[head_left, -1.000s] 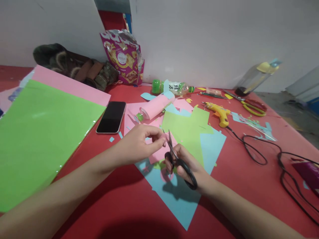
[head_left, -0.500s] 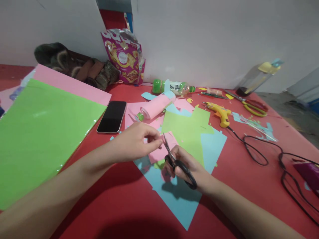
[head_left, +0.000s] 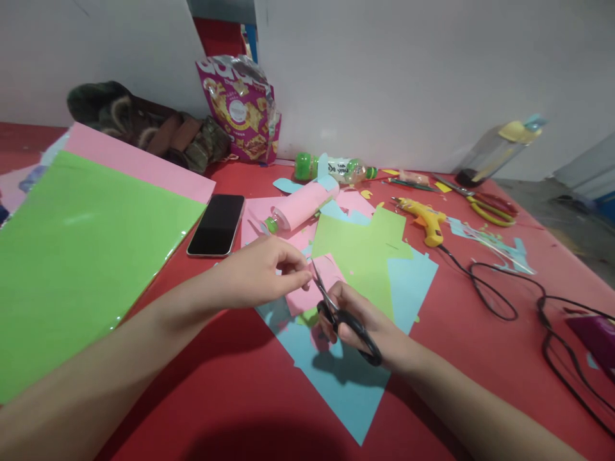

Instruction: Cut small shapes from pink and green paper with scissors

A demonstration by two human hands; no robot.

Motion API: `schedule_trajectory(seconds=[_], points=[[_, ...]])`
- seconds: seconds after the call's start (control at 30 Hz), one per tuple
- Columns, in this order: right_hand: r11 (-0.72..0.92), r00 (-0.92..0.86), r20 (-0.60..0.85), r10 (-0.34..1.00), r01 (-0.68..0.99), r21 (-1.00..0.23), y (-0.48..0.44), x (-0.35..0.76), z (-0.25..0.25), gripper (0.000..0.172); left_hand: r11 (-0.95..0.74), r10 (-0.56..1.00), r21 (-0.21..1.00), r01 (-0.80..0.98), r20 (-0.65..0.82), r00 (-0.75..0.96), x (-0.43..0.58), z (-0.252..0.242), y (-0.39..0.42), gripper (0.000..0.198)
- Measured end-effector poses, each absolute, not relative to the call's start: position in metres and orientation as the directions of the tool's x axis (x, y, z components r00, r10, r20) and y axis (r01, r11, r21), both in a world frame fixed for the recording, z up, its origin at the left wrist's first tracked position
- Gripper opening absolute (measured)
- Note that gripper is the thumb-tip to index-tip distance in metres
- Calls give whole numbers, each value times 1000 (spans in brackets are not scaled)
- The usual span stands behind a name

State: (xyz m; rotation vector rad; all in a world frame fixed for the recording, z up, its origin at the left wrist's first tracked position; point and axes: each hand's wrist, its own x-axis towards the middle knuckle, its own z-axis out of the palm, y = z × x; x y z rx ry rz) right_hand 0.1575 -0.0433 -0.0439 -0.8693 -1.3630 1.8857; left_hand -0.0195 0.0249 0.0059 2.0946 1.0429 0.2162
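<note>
My right hand (head_left: 353, 314) grips black-handled scissors (head_left: 350, 325), fingers through the loops. Their blades point up and left to the fingertips of my left hand (head_left: 273, 272). Thumb and forefinger of that hand pinch what looks like a small bit of pink paper (head_left: 312, 275), mostly hidden by the fingers. Beneath both hands lies a pink paper square (head_left: 329, 266) on green paper (head_left: 358, 246) and a blue sheet (head_left: 350, 403). Just beyond the left hand, a bottle wrapped in pink paper (head_left: 305, 203) lies on its side, green cap toward me.
Left of the hands are a phone (head_left: 217, 224) and a large green sheet (head_left: 91, 256). To the right sit a yellow glue gun (head_left: 425, 221) with its black cord, and pliers (head_left: 490, 208). Behind are a green-capped bottle (head_left: 336, 168), a snack bag (head_left: 243, 115) and a clear bottle (head_left: 494, 153).
The scissors' tips have shifted very slightly left and down by the left fingertips. Both hands otherwise stay nearly where they were.
</note>
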Motion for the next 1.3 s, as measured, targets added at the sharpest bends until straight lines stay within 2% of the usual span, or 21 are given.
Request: schedule_trajectory(seconds=[0.43, 0.73, 1.3], points=[[-249, -587, -135, 798, -118, -961, -43, 156, -44, 40, -380, 722, 661, 647, -225, 654, -19, 8, 26, 31], [-261, -599, -111, 793, -169, -950, -44, 157, -48, 39, -366, 716, 683, 632, -228, 660, -20, 9, 26, 30], [-294, -578, -189, 793, -92, -951, -43, 157, -44, 41, -370, 708, 646, 668, -269, 653, -22, 7, 28, 30]])
